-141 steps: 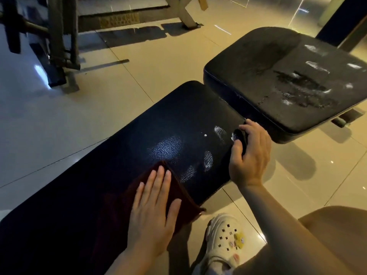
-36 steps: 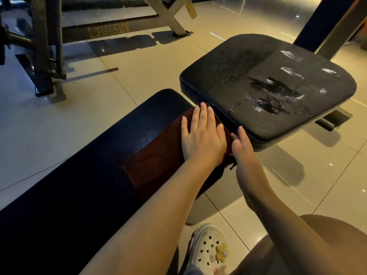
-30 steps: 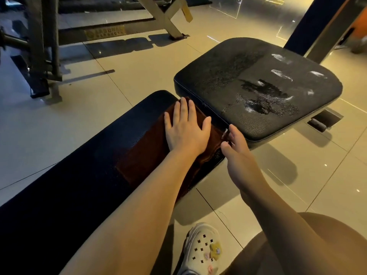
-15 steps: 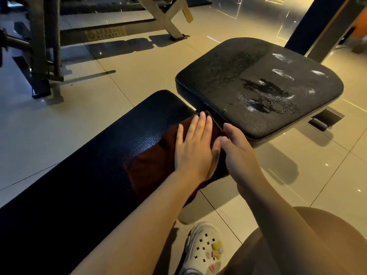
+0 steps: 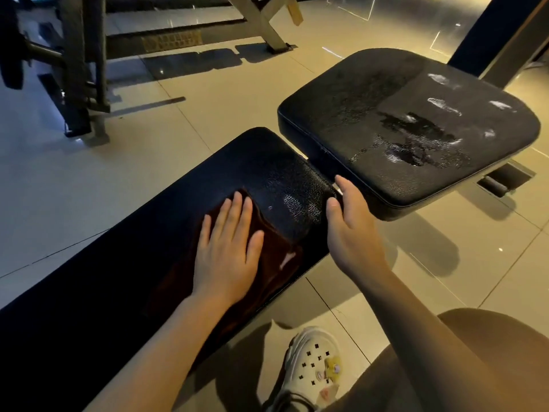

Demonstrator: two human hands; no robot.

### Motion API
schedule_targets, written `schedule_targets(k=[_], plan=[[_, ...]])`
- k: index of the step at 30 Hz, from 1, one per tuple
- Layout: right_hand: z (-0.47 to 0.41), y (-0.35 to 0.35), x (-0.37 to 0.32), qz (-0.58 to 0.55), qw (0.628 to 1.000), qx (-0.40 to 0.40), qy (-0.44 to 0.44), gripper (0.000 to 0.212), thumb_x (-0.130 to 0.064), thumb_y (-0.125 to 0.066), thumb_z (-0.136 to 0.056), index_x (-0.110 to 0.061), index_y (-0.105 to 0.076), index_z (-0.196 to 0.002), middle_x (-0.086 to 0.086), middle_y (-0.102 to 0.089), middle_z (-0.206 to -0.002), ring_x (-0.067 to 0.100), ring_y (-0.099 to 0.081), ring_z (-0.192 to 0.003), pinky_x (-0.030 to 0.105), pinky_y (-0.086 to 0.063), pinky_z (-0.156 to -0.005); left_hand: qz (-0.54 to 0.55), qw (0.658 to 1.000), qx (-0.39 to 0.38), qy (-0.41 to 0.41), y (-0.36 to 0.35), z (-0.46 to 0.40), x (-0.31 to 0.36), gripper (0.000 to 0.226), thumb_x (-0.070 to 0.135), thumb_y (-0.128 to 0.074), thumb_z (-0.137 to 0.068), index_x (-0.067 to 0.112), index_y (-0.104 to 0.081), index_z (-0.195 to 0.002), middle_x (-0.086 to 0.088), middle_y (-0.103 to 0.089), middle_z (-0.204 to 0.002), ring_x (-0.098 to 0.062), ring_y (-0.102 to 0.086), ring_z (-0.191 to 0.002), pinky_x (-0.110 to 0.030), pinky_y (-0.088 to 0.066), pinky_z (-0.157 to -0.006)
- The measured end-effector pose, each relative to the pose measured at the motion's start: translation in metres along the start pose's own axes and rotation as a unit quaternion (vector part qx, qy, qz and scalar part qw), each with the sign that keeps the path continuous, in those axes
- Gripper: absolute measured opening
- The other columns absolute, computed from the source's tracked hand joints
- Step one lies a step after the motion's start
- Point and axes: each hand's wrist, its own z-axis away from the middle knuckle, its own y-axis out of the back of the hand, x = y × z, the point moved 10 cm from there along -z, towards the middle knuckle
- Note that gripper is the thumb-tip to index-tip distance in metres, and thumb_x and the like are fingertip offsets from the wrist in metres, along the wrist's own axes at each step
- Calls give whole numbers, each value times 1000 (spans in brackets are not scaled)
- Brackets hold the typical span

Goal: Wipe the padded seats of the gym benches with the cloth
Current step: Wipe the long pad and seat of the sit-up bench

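A long black padded bench runs from the lower left toward the centre. My left hand lies flat with straight fingers on a dark red-brown cloth spread on this pad near its far end. My right hand rests at the pad's right corner, thumb on top and fingers over the end edge by the gap. Beyond the gap sits a second black padded seat with wet, glossy streaks on its right half.
The floor is shiny beige tile. A metal rack frame stands at the upper left, with a crossed steel leg behind. A dark upright post rises at the upper right. My white clog and my knee are at the bottom right.
My left hand has drawn the cloth back from the pad's far end toward me, baring the pad's tip. My right hand has stayed at the pad's right corner.
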Motion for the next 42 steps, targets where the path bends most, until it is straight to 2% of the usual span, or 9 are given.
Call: schedule_targets(k=[2, 7, 10, 14, 18, 23, 30, 36, 42], plan=[[0, -10, -8, 82, 995, 16, 53, 54, -36, -26, -102, -15, -31, -151, 3, -32, -157, 16, -23, -146, 32, -6, -118, -8, 999, -3, -30, -5, 31, -3, 65, 58, 3, -97, 23, -2, -152, 4, 0, -159, -9, 6, -147, -32, 7, -119], [-3, -18, -4, 169, 976, 98, 98, 55, -40, -25, -100, -14, -46, -143, 4, -43, -151, 20, -32, -142, 37, -10, -119, -36, 992, -23, -117, -12, 81, -26, 58, 53, -12, -103, 25, -9, -153, 3, -8, -161, -6, 2, -148, -30, 4, -119], [1, -16, -6, 175, 963, 159, 129, 52, -38, -27, -101, -13, -53, -137, 5, -50, -145, 19, -38, -139, 38, -6, -120, -38, 999, -6, -31, -4, 81, -68, 61, 56, -9, -101, 24, -8, -153, 3, -7, -161, -2, 7, -147, -26, 8, -119], [7, -10, -8, 114, 956, 226, 151, 46, -34, -33, -98, -12, -62, -127, 5, -61, -133, 19, -49, -131, 39, -9, -120, -42, 998, 19, 37, -3, 76, -74, 65, 54, -2, -99, 16, -6, -151, 0, -4, -160, -11, 1, -147, -37, 1, -119], [8, -10, -10, 118, 953, 234, 154, 45, -35, -35, -98, -14, -63, -125, 5, -62, -132, 20, -50, -130, 38, -12, -119, -28, 999, 38, -24, -3, 82, -27, 59, 48, -7, -103, 14, -15, -151, -6, -17, -158, -17, -10, -146, -40, -10, -115], [6, -12, -8, 126, 955, 222, 148, 48, -37, -29, -99, -14, -64, -123, 5, -60, -134, 20, -47, -131, 37, -13, -118, -82, 987, -22, -135, -24, 124, -24, 58, 49, -14, -104, 19, -9, -154, -1, -8, -162, -14, -6, -149, -39, -7, -119], [7, -10, -7, 101, 950, 245, 166, 42, -36, -33, -99, -16, -66, -117, 3, -63, -129, 19, -51, -126, 39, -17, -117, -83, 989, -37, -116, -21, 143, -51, 57, 48, -14, -104, 19, -12, -153, -1, -14, -160, -14, -7, -149, -36, -3, -120], [8, -8, -6, 108, 946, 263, 154, 42, -38, -33, -100, -16, -65, -116, 2, -64, -127, 19, -53, -125, 40, -22, -116, -46, 976, -11, -210, -14, 69, 27, 57, 48, -10, -103, 18, -12, -152, 0, -12, -159, -13, -7, -147, -38, -3, -119], [10, -7, -7, 92, 949, 258, 155, 43, -36, -31, -101, -14, -65, -116, 3, -65, -124, 19, -54, -123, 40, -21, -116, -32, 977, -22, -212, -7, 47, 38, 57, 49, -15, -103, 20, -25, -151, 2, -22, -159, -9, -13, -147, -33, -4, -119]])
